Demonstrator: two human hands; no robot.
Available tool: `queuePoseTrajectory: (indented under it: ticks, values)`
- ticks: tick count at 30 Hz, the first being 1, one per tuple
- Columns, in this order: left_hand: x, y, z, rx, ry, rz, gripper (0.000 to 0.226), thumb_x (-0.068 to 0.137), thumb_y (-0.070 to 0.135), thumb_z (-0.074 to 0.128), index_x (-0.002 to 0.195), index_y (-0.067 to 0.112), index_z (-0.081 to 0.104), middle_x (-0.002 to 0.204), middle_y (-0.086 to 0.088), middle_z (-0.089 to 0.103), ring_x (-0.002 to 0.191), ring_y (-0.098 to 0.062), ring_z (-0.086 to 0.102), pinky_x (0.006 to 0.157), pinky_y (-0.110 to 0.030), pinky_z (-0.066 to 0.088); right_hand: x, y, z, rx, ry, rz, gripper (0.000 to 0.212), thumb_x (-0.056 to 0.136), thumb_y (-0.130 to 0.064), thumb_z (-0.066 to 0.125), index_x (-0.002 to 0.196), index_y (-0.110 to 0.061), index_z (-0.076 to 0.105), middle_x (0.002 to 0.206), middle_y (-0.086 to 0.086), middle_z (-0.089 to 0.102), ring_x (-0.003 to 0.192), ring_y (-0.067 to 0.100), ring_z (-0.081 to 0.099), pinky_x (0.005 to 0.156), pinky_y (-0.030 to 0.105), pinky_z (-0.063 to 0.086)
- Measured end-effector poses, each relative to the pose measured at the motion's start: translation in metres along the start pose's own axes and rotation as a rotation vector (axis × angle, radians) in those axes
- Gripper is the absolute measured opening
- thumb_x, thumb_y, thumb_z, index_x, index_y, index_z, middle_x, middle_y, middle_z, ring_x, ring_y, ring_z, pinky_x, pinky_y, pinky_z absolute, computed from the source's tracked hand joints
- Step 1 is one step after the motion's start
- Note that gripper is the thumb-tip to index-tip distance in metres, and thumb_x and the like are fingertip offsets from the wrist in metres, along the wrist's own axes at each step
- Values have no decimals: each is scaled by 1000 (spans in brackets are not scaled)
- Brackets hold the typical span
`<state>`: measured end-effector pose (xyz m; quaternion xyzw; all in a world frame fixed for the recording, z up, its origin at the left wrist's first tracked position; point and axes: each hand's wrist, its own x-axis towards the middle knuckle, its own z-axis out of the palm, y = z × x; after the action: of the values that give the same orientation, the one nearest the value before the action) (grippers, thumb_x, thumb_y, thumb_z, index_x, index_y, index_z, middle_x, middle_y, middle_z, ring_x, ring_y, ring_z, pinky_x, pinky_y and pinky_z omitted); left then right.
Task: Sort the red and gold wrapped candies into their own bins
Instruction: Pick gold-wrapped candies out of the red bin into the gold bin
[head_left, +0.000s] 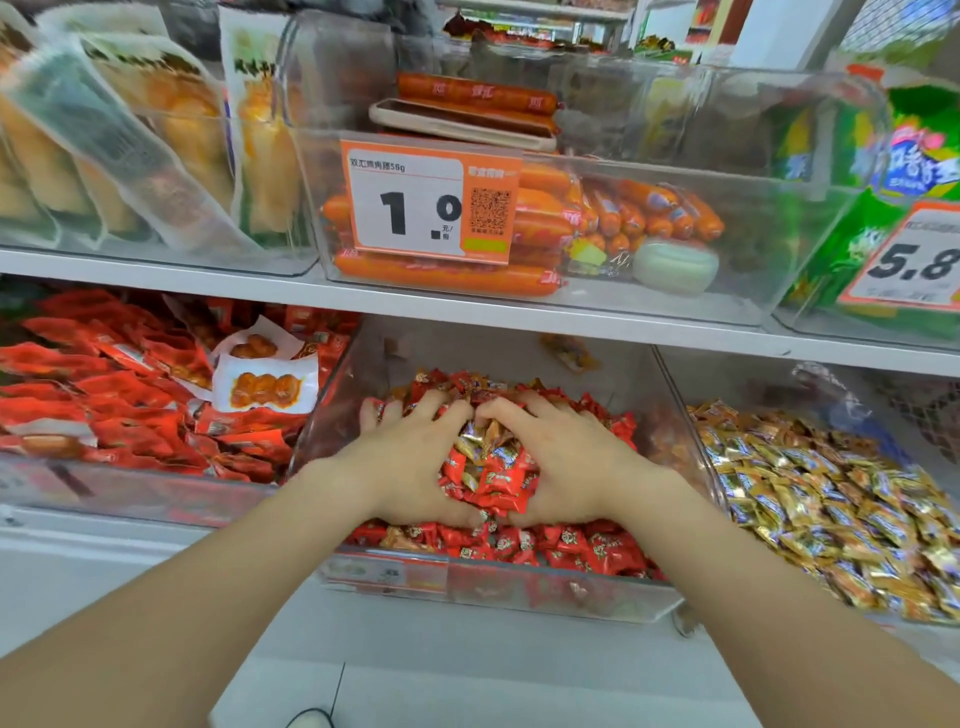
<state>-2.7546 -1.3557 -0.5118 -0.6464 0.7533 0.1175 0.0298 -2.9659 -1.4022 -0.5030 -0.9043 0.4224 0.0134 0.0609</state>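
A clear middle bin (519, 597) on the lower shelf holds a heap of red wrapped candies (582, 545) with a few gold wrapped candies (475, 441) mixed in at the top. My left hand (410, 462) and my right hand (561, 462) lie on the heap side by side. Their fingers spread over the candies and ring a small mound between them, thumbs near the front. The bin to the right (711, 467) is filled with gold wrapped candies (810, 488).
Left of the middle bin lies a bin of red snack packets (130, 395). The upper shelf (467, 306) overhangs the bins and carries a clear box of orange sausages (447, 275) with a price tag (431, 202), bagged snacks at left and green packs at right.
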Motion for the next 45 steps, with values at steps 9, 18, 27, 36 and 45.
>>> queuePoseTrajectory:
  ticks: [9,18,27,36,45]
  values:
    - [-22,-12,-34,-172,215,180,82,68,88,64,134,38,63,148,9,49,141,-17,37,121,-46,30,-33,10,-33,226,63,-13,56,79,-59,67,135,-53,58,164,-3,34,154,27,25,126,52,17]
    - [-2,16,-19,-15,165,182,66,65,58,88,115,24,59,108,6,60,102,-17,57,87,-37,51,-8,-30,-6,43,251,-44,46,84,-55,75,115,-22,67,103,0,66,102,21,59,80,38,50]
    - [2,13,-15,-142,207,132,12,91,27,76,102,26,71,89,12,55,97,-20,65,80,-32,51,-8,-15,-11,182,217,125,24,89,-36,79,112,-34,74,106,0,72,103,23,66,85,36,54]
    - [11,8,-9,-114,119,186,38,91,38,79,126,27,68,126,1,61,119,-20,55,102,-38,47,-28,9,-26,905,227,239,11,102,-19,69,104,-28,76,66,-7,65,59,10,62,59,34,52]
    - [-1,6,-22,-436,229,113,18,99,9,50,100,20,65,78,8,63,50,2,54,49,-13,38,-32,4,-28,642,332,227,15,108,-26,57,118,-26,69,97,-8,73,62,12,73,54,20,48]
